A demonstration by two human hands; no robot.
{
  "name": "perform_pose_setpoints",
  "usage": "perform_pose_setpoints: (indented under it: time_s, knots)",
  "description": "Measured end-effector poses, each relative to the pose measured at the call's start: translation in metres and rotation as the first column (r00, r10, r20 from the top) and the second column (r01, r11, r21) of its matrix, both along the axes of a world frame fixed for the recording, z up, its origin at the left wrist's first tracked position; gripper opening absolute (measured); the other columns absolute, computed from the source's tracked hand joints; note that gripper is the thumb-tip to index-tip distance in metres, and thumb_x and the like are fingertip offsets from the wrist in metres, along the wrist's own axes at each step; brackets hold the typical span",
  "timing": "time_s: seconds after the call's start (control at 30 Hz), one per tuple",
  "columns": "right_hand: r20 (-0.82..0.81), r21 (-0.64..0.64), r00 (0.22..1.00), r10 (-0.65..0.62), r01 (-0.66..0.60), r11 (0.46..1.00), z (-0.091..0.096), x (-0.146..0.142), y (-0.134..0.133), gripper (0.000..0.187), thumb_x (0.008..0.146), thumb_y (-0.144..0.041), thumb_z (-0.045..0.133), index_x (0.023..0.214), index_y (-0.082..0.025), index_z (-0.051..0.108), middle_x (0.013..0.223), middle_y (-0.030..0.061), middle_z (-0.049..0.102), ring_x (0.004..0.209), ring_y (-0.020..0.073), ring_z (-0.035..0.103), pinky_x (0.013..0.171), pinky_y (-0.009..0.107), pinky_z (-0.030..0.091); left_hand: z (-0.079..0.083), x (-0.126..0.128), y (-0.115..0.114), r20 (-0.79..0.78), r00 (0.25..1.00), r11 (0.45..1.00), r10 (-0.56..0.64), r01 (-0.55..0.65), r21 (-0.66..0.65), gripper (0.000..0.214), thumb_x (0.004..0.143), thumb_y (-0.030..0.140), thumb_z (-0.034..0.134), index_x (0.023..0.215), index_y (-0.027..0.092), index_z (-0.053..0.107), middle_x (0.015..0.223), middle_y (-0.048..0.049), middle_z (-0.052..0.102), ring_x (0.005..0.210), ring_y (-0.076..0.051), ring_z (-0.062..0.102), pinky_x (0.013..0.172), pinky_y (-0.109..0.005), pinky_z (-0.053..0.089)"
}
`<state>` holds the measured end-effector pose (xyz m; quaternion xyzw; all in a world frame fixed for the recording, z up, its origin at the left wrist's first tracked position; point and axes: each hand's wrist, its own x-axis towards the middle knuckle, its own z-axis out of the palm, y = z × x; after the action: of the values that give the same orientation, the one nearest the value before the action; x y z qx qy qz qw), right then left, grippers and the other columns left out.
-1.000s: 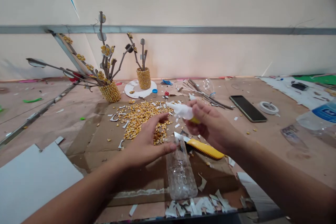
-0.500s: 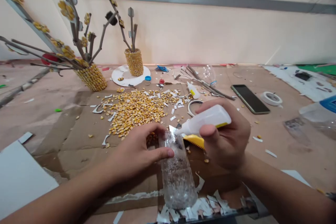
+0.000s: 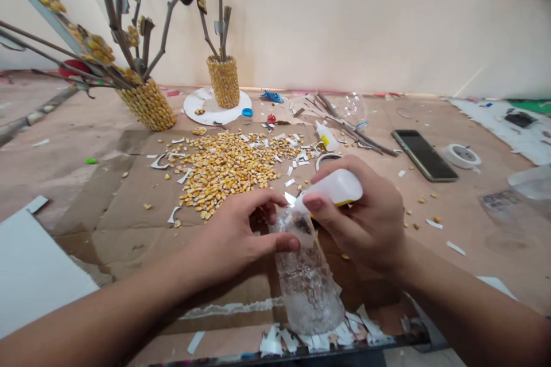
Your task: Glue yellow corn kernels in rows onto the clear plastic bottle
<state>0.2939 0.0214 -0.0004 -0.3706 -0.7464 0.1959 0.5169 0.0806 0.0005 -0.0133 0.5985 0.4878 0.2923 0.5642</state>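
My left hand [image 3: 241, 235] grips the upper end of a clear plastic bottle piece [image 3: 307, 281] lying on brown cardboard [image 3: 129, 229]. My right hand [image 3: 365, 218] is wrapped round a white glue bottle [image 3: 333, 189], its nozzle pointing left and touching the bottle's top rim. A heap of yellow corn kernels [image 3: 224, 166] mixed with white paper scraps lies just beyond my hands.
Two kernel-covered pots with twig branches stand at the back, a large one [image 3: 148, 106] on the left and a small one [image 3: 224, 80] on a white plate. A phone [image 3: 424, 155], tape roll [image 3: 461, 155], loose twigs [image 3: 344, 120], a second small glue bottle [image 3: 326, 136] and white card [image 3: 34, 275] lie around.
My right hand brought the glue bottle down from above the kernels to the clear bottle's rim. My left hand closed on the clear bottle. The view tilted down; the yellow cutter is now hidden.
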Motion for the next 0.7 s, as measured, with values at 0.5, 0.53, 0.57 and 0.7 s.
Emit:
perform_pose_setpoints:
  time_s: [0.5,0.53,0.57,0.7]
  knots:
    - [0.015,0.0,1.0,-0.022,0.022,1.0,-0.0013,0.0036,0.0012,0.02,0.099,-0.041,0.076,0.09,-0.026,0.066,0.072,-0.0005,0.067,0.056,0.0146,0.056,0.052,0.031,0.042,-0.0046,0.0012,0.0055,0.017,0.999,0.999,-0.046,0.046,-0.002,0.034,0.078,0.039,0.091,0.104,0.022,0.076,0.077,0.0045,0.055,0.074,-0.015,0.052,0.068,-0.028,0.04]
    - [-0.019,0.025,0.999,-0.041,0.042,0.999,-0.0017,0.0034,0.0009,0.018,0.099,-0.041,0.075,0.092,-0.027,0.066,0.073,0.0002,0.069,0.056,0.0147,0.056,0.051,0.031,0.041,-0.0045,0.0012,0.0058,0.013,0.999,0.999,-0.041,0.041,-0.003,0.035,0.077,0.038,0.092,0.104,0.022,0.076,0.077,0.0047,0.055,0.074,-0.015,0.052,0.068,-0.028,0.04]
    - [-0.043,0.043,0.998,-0.055,0.057,0.997,-0.002,0.0032,0.0007,0.018,0.099,-0.041,0.075,0.093,-0.027,0.067,0.074,0.0004,0.069,0.055,0.0148,0.056,0.05,0.031,0.041,-0.0044,0.001,0.0062,0.008,0.999,0.999,-0.039,0.039,-0.005,0.036,0.077,0.038,0.092,0.105,0.022,0.076,0.077,0.0045,0.056,0.074,-0.016,0.053,0.069,-0.028,0.04]
    - [0.033,-0.043,0.999,-0.012,0.013,0.999,-0.0011,0.0002,-0.0001,0.024,0.099,-0.044,0.075,0.087,-0.027,0.064,0.066,-0.0026,0.065,0.052,0.0143,0.055,0.05,0.031,0.042,-0.0045,-0.0005,0.0079,-0.003,0.998,0.998,-0.066,0.066,-0.008,0.035,0.078,0.039,0.091,0.105,0.022,0.078,0.079,0.0031,0.061,0.076,-0.017,0.053,0.07,-0.029,0.04]
